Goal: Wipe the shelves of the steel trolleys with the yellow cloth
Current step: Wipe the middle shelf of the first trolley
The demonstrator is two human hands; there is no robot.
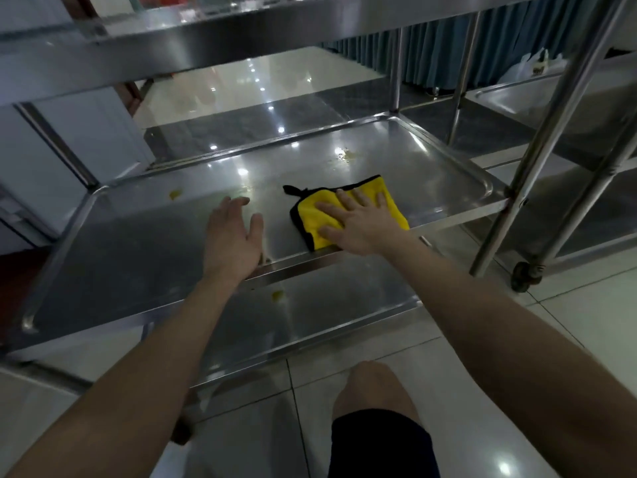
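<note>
A yellow cloth (pixel 312 215) with a black edge lies folded on the middle shelf (pixel 138 236) of the steel trolley, near its front rim. My right hand (pixel 358 222) presses flat on the cloth, fingers spread. My left hand (pixel 232 236) hovers flat and open over the same shelf, just left of the cloth, holding nothing. Yellowish stains sit on this shelf at the far right (pixel 344 154) and at the left (pixel 174 194). Another yellow spot (pixel 277 294) marks the lower shelf (pixel 310 322).
The top shelf (pixel 206 39) overhangs close above. A trolley post (pixel 551 132) rises at the right, with a castor wheel (pixel 525 276) on the tiled floor. A second steel trolley (pixel 537 98) stands at the right. My knee (pixel 372 388) is below the lower shelf.
</note>
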